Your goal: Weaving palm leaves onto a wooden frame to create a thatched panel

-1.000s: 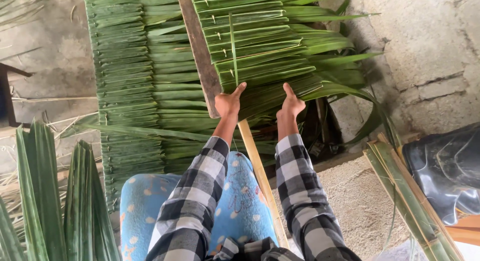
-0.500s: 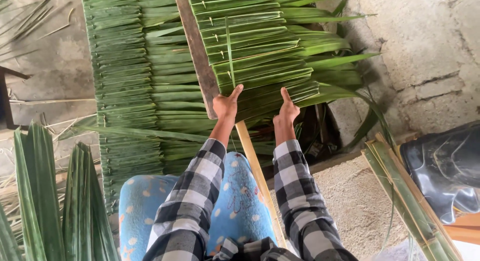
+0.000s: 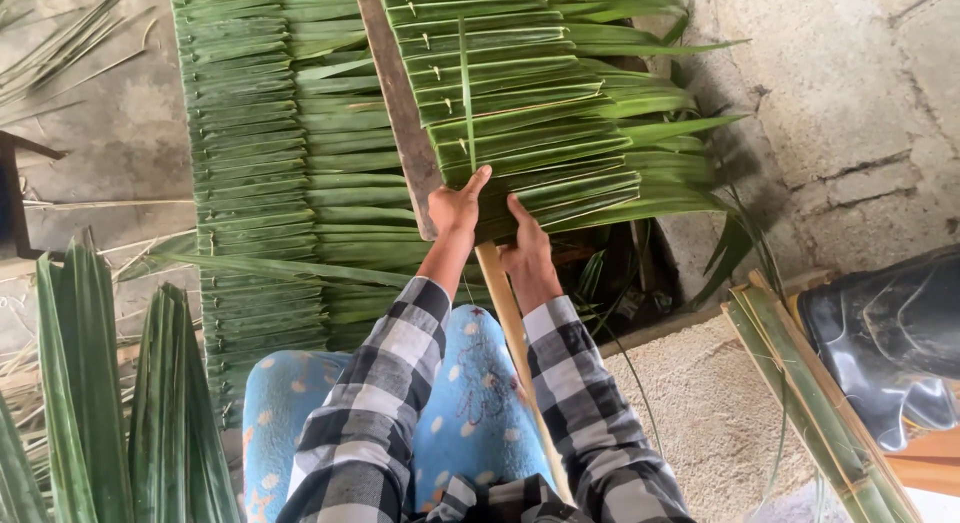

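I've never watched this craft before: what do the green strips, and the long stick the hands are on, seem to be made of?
The green strips look like fresh palm-type leaves: long, ribbed, slightly glossy, folded in rows. The stick looks like pale bare wood or bamboo, smooth and matt; which one is unclear.

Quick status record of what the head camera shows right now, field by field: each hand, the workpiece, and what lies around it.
left hand: gripping the wooden slat at the panel's lower edge
right hand: pressed on the lowest folded palm leaves, beside the pale stick
workpiece: green leaves folded in rows, pinned
left side: finished leaf panel, loose fronds
right side: black rubber boot, concrete floor
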